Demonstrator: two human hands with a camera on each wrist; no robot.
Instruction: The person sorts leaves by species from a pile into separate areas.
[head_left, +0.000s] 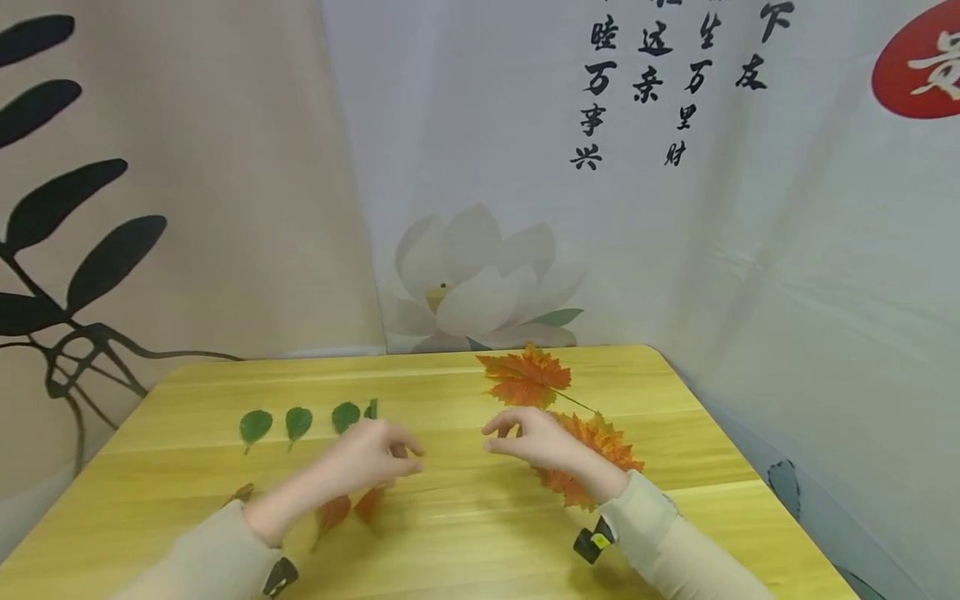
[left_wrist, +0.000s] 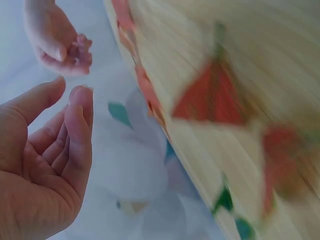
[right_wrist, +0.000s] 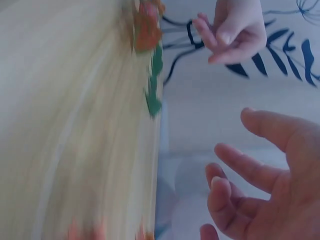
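Observation:
My left hand (head_left: 371, 457) hovers over the left half of the table, its fingers loosely bent and nothing in them. Below it lie red leaves (head_left: 333, 512), partly covered by the arm; they look blurred in the left wrist view. Behind this hand, several green leaves (head_left: 298, 423) form a row, the rightmost partly hidden. My right hand (head_left: 536, 437), also holding nothing, is raised in front of an orange maple leaf (head_left: 600, 442) and covers part of it. Another orange maple leaf (head_left: 528, 379) with a thin stem lies farther back. The two hands face each other, apart.
A yellow wood-grain table (head_left: 450, 542) carries all the leaves. Beyond its back edge hangs a printed cloth (head_left: 480, 175) with a lotus and dark writing. A brownish leaf (head_left: 242, 493) shows beside the left forearm. Each wrist wears a small black device (head_left: 588, 546).

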